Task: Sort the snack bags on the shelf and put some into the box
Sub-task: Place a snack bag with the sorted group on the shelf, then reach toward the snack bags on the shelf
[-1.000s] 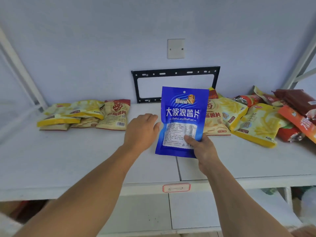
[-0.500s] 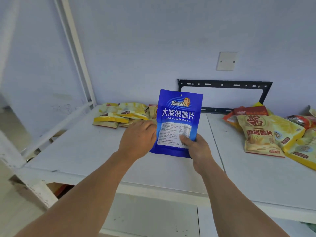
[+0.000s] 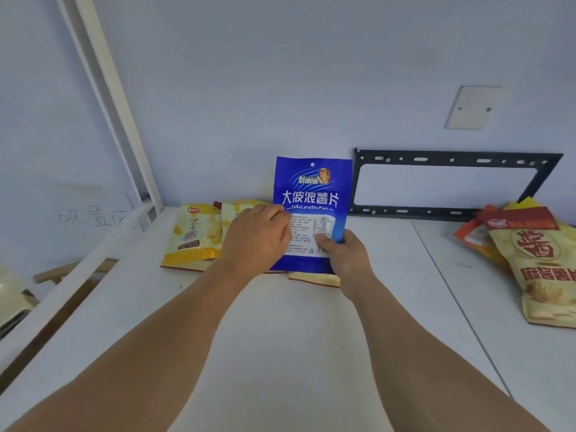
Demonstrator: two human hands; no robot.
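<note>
Blue bag [image 3: 312, 194] stands upright, long axis vertical, held above the yellow bags [image 3: 194, 236] at the shelf's [image 3: 280, 338] back left. The right hand [image 3: 343, 254] pinches its lower right corner, thumb in front. The left hand [image 3: 255, 241] touches its left edge with curled fingers; its grip cannot be told. The pile lies directly below the bag.

A bare storeroom or stock area: a white metal-framed shelf [image 3: 311, 353] against a plain pale wall, packaged yellow snack bags [image 3: 193, 238] at centre left, an empty black metal wall bracket [image 3: 452, 159] and blank white switch plate [image 3: 472, 107] at upper right.
</note>
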